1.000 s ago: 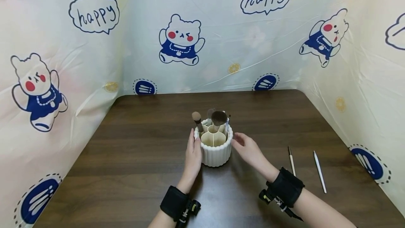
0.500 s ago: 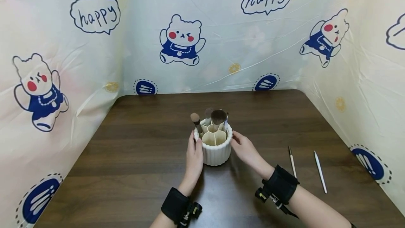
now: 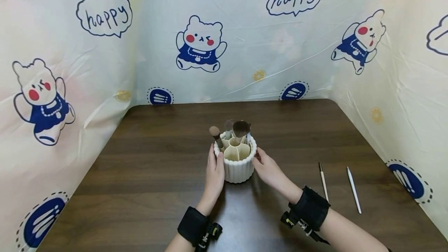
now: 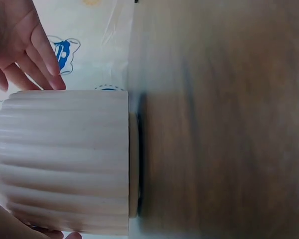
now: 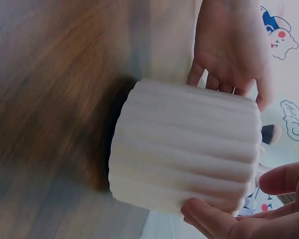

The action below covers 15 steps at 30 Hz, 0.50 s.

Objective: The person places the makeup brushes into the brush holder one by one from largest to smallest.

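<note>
A white fluted makeup brush holder (image 3: 239, 171) stands upright on the table. Inside, cream dividers form several compartments. A brush with a rounded tan head (image 3: 215, 132) leans at the left. Behind it rise a wide dark brush (image 3: 241, 128) and a paler brush (image 3: 228, 126). My left hand (image 3: 214, 172) lies along the holder's left wall, fingers extended. On the other side my right hand (image 3: 270, 168) touches the wall near the rim. In the left wrist view a thin base shows beneath the holder (image 4: 65, 154). The right wrist view has both hands flanking it, the right thumb apart from the wall.
At the right of the brown wooden table (image 3: 157, 174) lie a thin dark-tipped brush (image 3: 323, 182) and a white pen-like stick (image 3: 354, 190). A pale printed curtain (image 3: 238, 49) surrounds the table's back and sides.
The brushes have turned slightly counterclockwise with the holder: the left one toward me, the rear one leftward. My right hand has shifted slightly left against the wall; the left has barely moved.
</note>
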{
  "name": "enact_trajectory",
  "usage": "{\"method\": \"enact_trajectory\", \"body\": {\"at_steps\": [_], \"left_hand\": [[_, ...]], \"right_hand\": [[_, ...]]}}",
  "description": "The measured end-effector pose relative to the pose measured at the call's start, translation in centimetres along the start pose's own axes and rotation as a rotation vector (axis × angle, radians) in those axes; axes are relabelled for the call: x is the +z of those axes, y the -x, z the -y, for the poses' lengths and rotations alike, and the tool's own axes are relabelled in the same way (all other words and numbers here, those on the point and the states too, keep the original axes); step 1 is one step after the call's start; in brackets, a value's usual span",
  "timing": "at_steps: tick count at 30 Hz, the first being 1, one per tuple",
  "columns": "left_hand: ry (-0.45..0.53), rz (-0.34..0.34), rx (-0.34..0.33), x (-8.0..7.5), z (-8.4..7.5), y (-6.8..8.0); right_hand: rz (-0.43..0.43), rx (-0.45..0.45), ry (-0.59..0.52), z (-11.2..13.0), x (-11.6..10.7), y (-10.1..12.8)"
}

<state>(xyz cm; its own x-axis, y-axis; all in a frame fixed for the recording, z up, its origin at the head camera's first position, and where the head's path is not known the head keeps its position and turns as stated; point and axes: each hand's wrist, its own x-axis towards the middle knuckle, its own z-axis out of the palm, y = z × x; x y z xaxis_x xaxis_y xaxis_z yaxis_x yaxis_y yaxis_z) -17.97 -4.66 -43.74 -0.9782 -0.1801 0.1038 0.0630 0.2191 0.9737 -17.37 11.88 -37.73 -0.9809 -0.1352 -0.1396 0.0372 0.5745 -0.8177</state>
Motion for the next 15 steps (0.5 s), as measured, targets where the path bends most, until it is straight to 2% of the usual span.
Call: {"method": "enact_trajectory", "body": {"at_steps": [10, 13, 15], "left_hand": [[0.015, -0.076, 0.048, 1.0, -0.5, 1.3], [0.023, -0.096, 0.046, 0.9, -0.7, 1.2], [0.036, -0.096, 0.021, 0.6, -0.9, 0.9]], "right_hand": [[-0.032, -0.036, -0.020, -0.1, -0.4, -0.9], [-0.029, -0.038, -0.020, -0.1, -0.4, -1.0], [-0.020, -0.028, -0.024, -0.1, -0.3, -0.8]]}}
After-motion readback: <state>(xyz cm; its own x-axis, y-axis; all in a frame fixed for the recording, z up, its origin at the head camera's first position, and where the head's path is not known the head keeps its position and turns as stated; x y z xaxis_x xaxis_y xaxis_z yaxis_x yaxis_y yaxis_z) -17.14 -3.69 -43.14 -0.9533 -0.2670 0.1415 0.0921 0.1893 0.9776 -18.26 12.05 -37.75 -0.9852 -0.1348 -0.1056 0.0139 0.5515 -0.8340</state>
